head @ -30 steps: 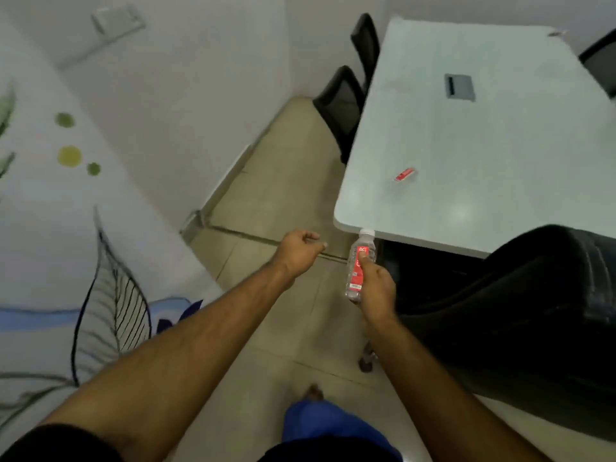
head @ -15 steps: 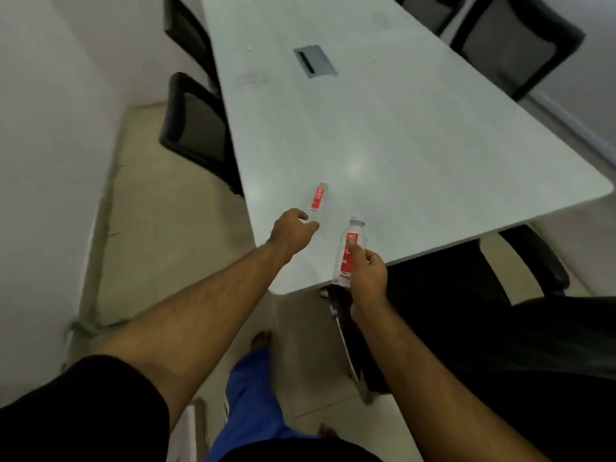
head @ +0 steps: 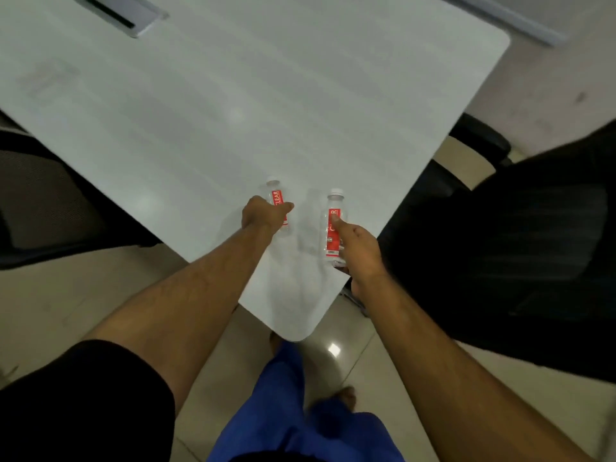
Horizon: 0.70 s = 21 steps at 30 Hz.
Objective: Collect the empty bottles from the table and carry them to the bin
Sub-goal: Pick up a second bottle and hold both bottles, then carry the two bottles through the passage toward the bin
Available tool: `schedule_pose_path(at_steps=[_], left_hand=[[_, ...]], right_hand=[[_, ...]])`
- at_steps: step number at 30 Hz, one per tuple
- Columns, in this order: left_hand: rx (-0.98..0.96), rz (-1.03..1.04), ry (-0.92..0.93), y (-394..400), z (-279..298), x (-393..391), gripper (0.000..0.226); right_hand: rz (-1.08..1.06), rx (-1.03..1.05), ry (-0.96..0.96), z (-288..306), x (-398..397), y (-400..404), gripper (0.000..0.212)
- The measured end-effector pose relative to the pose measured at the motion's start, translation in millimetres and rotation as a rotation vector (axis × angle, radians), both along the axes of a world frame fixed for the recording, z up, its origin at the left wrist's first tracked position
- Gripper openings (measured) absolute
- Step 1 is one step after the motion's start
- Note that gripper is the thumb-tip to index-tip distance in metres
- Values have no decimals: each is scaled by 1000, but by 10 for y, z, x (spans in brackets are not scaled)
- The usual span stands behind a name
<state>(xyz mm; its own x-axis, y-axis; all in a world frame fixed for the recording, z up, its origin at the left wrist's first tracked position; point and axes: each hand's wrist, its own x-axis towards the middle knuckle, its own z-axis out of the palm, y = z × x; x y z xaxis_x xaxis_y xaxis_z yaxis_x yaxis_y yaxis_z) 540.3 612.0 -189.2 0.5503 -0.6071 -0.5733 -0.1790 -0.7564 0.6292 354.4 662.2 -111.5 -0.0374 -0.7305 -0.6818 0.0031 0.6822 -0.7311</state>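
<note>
Looking down over a corner of the pale desk (head: 253, 105), we see both of our bare arms stretched out above it. Our right hand (head: 358, 251) has its grip pressed around a clear bottle with a red label (head: 334, 228), thumb laid along the label and the white cap pointing away from us; the bottle sits above the desk near its right edge, and we cannot tell whether its base touches the surface. Our left hand (head: 265, 216) lies over a second red-labelled bottle (head: 276, 196), which rests on its side on the desk, its cap end and the upper part of the label showing beyond the knuckles. The fingers curl down around it, but we cannot tell whether that grip has fully closed. The two bottles are near each other, with bare desk between them. A grey cable hatch (head: 121, 15) is set into the far part of the desk. Black chairs (head: 520, 228) stand at the right and at the left edge. Below, our blue trouser leg (head: 300, 425) and bare feet show on the beige tiled floor (head: 50, 301).
</note>
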Motion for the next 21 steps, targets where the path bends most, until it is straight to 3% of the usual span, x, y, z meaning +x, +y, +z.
schedule_pose_path(at_steps=[5, 9, 15, 21], left_hand=[[-79, -65, 170, 267, 227, -341, 63], [-106, -333, 256, 946, 504, -878, 63], [-109, -855, 429, 2039, 750, -1807, 18], [57, -1202, 556, 2629, 686, -3041, 42]], right_hand=[[-146, -15, -67, 99, -212, 502, 32], [-297, -53, -64, 67, -596, 1194, 21], [-606, -180, -50, -42, -1187, 2281, 16], [-1083, -112, -24, -98, -2078, 3300, 24]])
